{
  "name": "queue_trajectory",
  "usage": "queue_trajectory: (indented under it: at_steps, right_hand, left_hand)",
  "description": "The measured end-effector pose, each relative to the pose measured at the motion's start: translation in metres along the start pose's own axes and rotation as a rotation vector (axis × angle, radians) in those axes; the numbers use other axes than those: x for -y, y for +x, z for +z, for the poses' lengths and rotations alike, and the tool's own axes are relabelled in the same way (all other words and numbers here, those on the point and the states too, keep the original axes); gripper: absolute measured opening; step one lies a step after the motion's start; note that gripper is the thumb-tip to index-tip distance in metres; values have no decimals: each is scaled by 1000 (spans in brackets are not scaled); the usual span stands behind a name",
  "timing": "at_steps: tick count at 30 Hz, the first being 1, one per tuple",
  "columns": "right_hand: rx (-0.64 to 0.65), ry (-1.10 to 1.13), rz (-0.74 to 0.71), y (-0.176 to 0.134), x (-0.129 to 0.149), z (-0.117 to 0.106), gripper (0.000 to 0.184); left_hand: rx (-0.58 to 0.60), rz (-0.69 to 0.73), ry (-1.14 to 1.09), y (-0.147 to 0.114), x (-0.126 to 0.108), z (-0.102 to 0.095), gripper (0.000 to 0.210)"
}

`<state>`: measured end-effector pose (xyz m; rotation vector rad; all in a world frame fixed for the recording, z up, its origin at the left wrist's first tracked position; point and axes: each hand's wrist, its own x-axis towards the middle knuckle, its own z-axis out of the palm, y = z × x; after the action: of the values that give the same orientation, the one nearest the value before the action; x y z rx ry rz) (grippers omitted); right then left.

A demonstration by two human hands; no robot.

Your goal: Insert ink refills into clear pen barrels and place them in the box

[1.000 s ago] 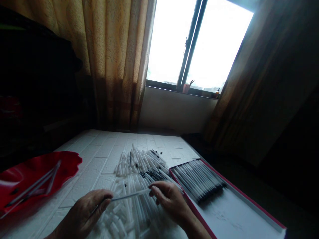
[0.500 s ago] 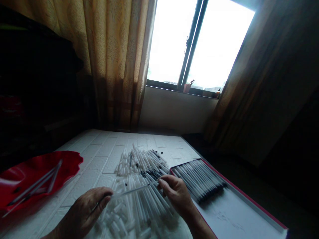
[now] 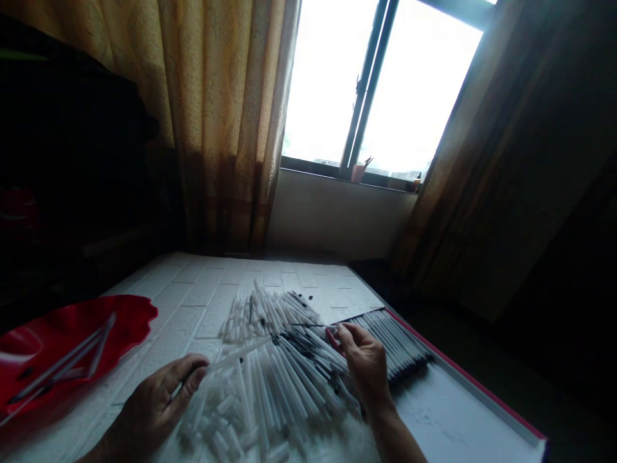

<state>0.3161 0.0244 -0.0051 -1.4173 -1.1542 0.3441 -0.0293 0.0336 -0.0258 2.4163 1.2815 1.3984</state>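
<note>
Left hand (image 3: pixel 161 395): thumb and forefinger are pinched together, the other fingers curled under. We read a clear tube (image 3: pixel 238 354) in that pinch, slanting up to the right over the heap (its outline is faint against the white pieces behind). Right hand (image 3: pixel 364 360): thumb and forefinger also brought together, gripping the near end of a thin dark rod (image 3: pixel 311 325) that points left, roughly level. The two hands are well apart; the tube's far end and the rod's tip lie near each other in view, but whether they touch we cannot tell.

Between and below the hands we note a fan of long tubes (image 3: pixel 289 389) on the table (image 3: pixel 173 299), with short sleeves (image 3: pixel 224 411) strewn at its left, near the left hand. Dark refills (image 3: pixel 308 344) lie bunched at the fan's upper end, just left of the right hand. Beyond them sits a second pile (image 3: pixel 272 308) of pale tubes, with a few small black bits (image 3: pixel 310 298) at its right edge.

To the right, partly behind the right hand, we have a red-rimmed box (image 3: pixel 506 409); pens (image 3: pixel 393 334) lie side by side in its far part, dark ends toward us. At far left stands a red bowl (image 3: pixel 137 312), several pens lying crosswise inside.
</note>
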Motion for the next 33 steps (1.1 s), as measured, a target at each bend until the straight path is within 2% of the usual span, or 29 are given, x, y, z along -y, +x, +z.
queue_trajectory:
  at_steps: [5,10,13,15,17,19,22,25,28,33]
  right_hand:
    - [69,-155,-55,-5,6,1,24]
    - [108,-271,-95,-5,7,-3,13]
    - [112,-289,-141,-7,11,-4,17]
    - [153,-266,-210,-13,18,-1,23]
    - [265,-208,-308,-25,29,5,28]
    - [438,-143,-404,-39,39,12,29]
    - [702,-147,-482,-56,47,22,29]
    - [907,-263,-469,-64,47,28,29]
    - [1016,-325,-456,-65,46,29,26]
    - [1042,-380,-454,-64,49,29,22]
  left_hand:
    - [50,-12,41,-1,0,-2,52]
    - [72,-34,48,-5,5,-1,51]
    - [57,47,68,-4,-4,-2,45]
    - [-2,174,85,-1,-14,-3,38]
    - [-57,309,101,0,-25,-3,30]
    - [-61,396,127,1,-35,-3,25]
    - [21,468,163,-2,-44,-5,21]
    - [98,506,168,-6,-47,-7,20]
    - [120,499,147,-8,-46,-8,20]
    - [118,509,146,-10,-36,-2,24]
